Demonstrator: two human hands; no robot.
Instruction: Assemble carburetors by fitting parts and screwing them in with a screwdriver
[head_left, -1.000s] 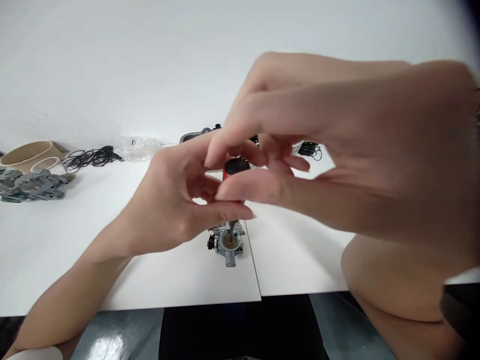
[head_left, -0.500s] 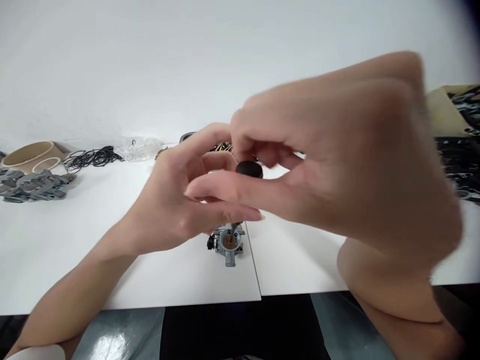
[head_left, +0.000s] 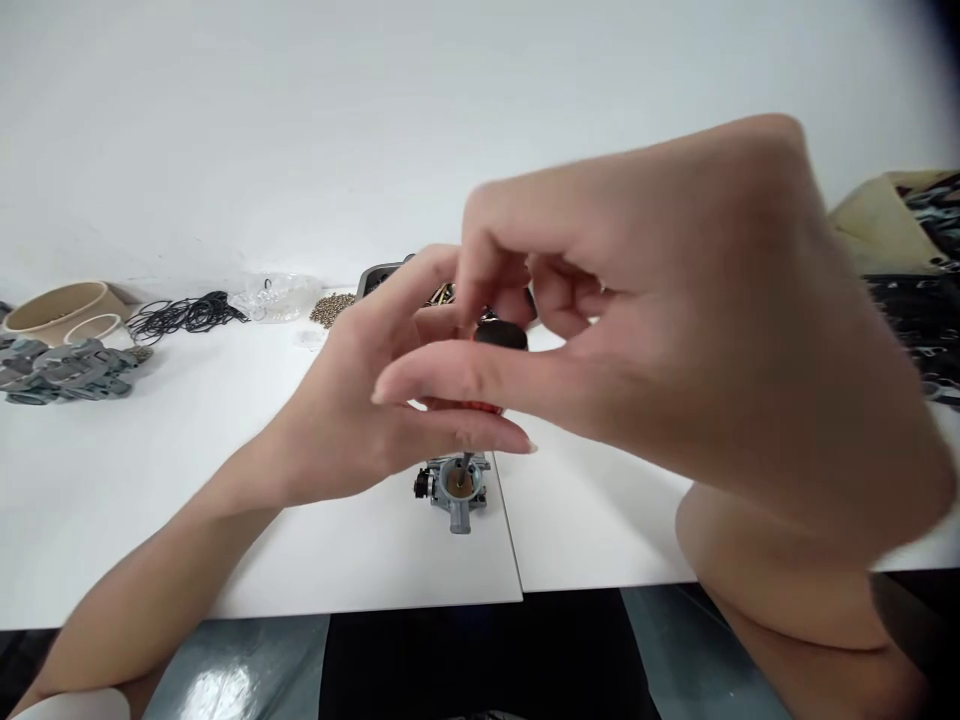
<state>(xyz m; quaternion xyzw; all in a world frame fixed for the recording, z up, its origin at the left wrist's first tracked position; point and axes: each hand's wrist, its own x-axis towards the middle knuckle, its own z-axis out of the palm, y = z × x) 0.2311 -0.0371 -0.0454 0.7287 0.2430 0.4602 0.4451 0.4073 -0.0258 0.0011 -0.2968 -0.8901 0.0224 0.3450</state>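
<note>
A screwdriver (head_left: 501,334) with a black-topped, partly red handle stands nearly upright between my hands. Its metal shaft reaches down into the round opening of a small grey metal carburetor (head_left: 460,515), which has a brownish disc inside and a black fitting on its left. My right hand (head_left: 660,310) grips the handle near its top, thumb in front and fingers curled behind. Lower down, my left hand (head_left: 367,380) wraps its thumb and fingers around the screwdriver. Much of the handle is hidden by my thumbs.
Several grey metal carburetor bodies (head_left: 64,370) lie at the left, by a beige bowl (head_left: 67,305). Black cords (head_left: 187,318), a clear plastic bag (head_left: 277,298), small brass parts (head_left: 332,309) and a dark tray (head_left: 371,280) line the wall. Filled containers (head_left: 862,220) stand at the right.
My right fingers have shifted around the top of the screwdriver handle, and the wrist has turned slightly. More of the handle's red part shows. The carburetor has stayed in place.
</note>
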